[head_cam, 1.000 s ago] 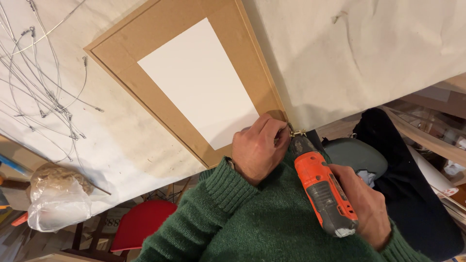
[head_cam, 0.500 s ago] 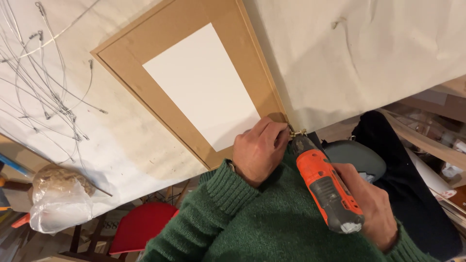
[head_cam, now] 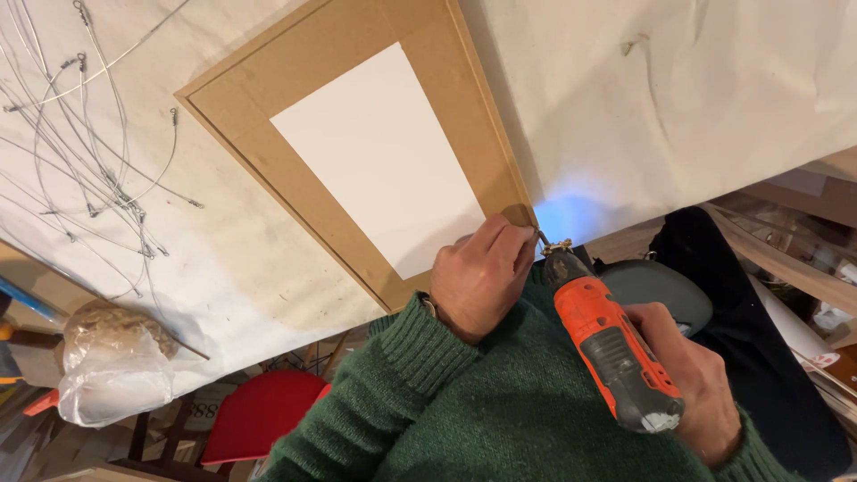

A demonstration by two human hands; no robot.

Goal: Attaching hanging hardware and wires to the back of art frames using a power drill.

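Saw a tangle of thin steel wires (head_cam: 89, 152) lying on the left part of the white table cover (head_cam: 678, 98). Noted a clear plastic bag (head_cam: 112, 375) of brownish stuff just below the cover's lower left edge, a blue stick (head_cam: 27, 299) near that same edge, and a red chair (head_cam: 263, 415) beneath the cover, to the right of the bag. Made out a grey-green rounded seat (head_cam: 656, 290) and a black cloth (head_cam: 759, 357) under the cover's right edge, touching each other.

Warm, even indoor light; sharp focus on the table (head_cam: 714, 80). Bluish glow from the drill (head_cam: 611, 353) tip; soft shadow beside the frame (head_cam: 268, 89).
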